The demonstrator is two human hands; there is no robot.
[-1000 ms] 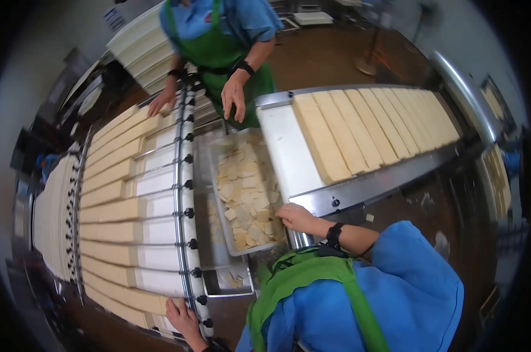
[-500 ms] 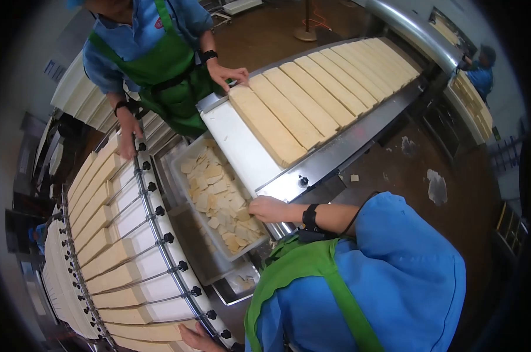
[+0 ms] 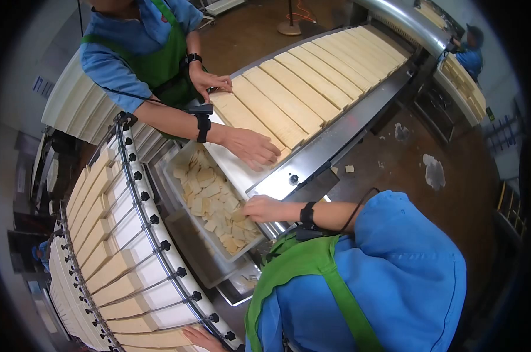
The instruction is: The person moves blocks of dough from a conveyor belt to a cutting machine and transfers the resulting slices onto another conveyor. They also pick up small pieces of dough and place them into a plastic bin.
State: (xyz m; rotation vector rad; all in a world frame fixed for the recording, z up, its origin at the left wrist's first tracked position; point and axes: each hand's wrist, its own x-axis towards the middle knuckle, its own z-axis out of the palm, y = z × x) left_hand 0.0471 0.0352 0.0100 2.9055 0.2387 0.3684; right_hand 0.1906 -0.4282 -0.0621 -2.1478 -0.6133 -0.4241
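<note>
My right hand (image 3: 264, 209) is at the end of the white conveyor belt (image 3: 236, 161), over the edge of a bin (image 3: 174, 176) of thin pale scraps (image 3: 209, 190). Its fingers are curled together; what they grip is hidden. Near the bottom edge, my left hand (image 3: 204, 338) rests with fingers outstretched by the end of a pale strip (image 3: 159, 338) on the slatted, divided conveyor. A co-worker's hand (image 3: 252, 148) lies on the nearest wide strip (image 3: 248, 117) on the white belt, and their other hand (image 3: 209, 81) touches its far end.
Metal rails with black knobs (image 3: 154, 219) run along the divided conveyor (image 3: 165, 287). A metal side frame (image 3: 336, 149) borders the strip conveyor. The co-worker in a green apron (image 3: 171, 70) stands opposite. Another person (image 3: 469, 56) is at the far right.
The co-worker's hand has left the divided conveyor's rail and reached across onto the nearest wide strip. The view has shifted slightly; my right hand stays by the bin, my left by the lower strip.
</note>
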